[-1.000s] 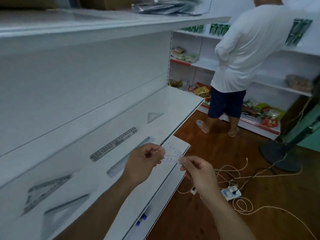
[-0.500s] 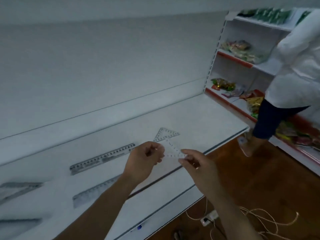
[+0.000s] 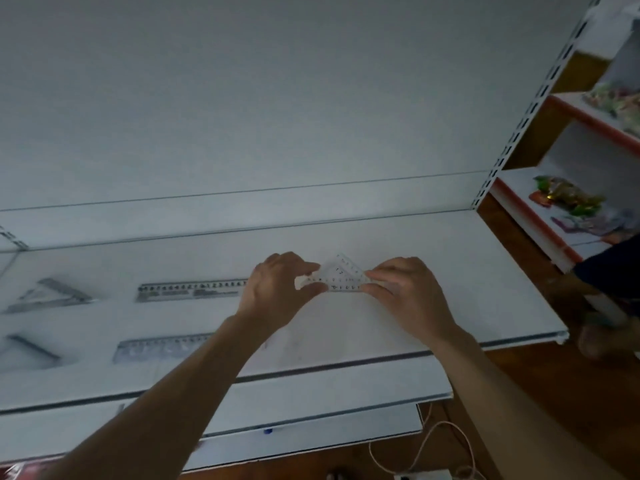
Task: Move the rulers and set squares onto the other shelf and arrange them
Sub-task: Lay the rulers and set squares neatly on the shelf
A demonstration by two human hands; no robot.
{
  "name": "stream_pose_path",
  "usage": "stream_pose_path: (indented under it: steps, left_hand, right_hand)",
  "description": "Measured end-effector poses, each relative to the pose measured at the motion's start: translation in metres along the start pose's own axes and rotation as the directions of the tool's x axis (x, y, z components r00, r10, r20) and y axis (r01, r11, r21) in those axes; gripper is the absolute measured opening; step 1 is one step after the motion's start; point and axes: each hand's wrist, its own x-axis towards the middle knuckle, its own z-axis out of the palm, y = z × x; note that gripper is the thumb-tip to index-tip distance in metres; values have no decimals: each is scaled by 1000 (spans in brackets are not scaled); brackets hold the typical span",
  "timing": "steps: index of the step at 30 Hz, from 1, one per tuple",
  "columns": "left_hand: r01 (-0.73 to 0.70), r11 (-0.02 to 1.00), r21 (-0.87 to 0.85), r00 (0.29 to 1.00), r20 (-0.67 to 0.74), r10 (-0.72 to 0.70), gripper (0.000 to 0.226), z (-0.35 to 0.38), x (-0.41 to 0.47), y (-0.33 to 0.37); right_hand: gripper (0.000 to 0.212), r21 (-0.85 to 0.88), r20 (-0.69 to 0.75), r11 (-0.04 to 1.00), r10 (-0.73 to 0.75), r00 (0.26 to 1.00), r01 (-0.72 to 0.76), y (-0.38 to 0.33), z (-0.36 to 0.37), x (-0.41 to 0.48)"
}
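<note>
A small clear set square (image 3: 341, 280) is pinched at its two ends, low over the white shelf (image 3: 457, 271). My left hand (image 3: 277, 289) grips its left corner and my right hand (image 3: 405, 289) its right corner. A second clear triangle seems to lie just behind it; I cannot separate the two. To the left on the same shelf lie two clear rulers, one at the back (image 3: 194, 289) and one nearer the front (image 3: 162, 348). Two larger set squares, one at the back (image 3: 48, 296) and one at the front (image 3: 31, 351), are blurred at the far left.
A lower white shelf (image 3: 311, 393) juts out below the front edge. At the right stand shelves with snack packets (image 3: 568, 199), and a person's leg (image 3: 606, 271) is close to the shelf corner. A white cable (image 3: 433, 441) lies on the wooden floor.
My view has swung left and down onto the shelf. Both hands have carried the small set square forward, from over the shelf's edge to low over its middle, by the triangle lying there.
</note>
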Motion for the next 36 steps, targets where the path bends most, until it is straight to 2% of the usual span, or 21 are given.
stream_pose_path:
  steps: [5,17,27,36]
  left_hand:
    - [19,991,134,999,39,-24,42,10,6,-5]
    - [28,998,52,998,58,-31,43,19,5,-16]
    - [10,999,39,1000,29,-11,31,19,6,-16]
    - [54,998,37,997,46,-56,44,12,-1,-9]
  right_hand:
    - [35,-7,46,1000,-22,999,22,16,13,3]
    - [42,16,132,1000,23,991,-25,19,17,-1]
    - [39,-5,143,999,48,989,-48,15,14,-2]
    - [37,-4,209,995,98,973,-99,9,7,-1]
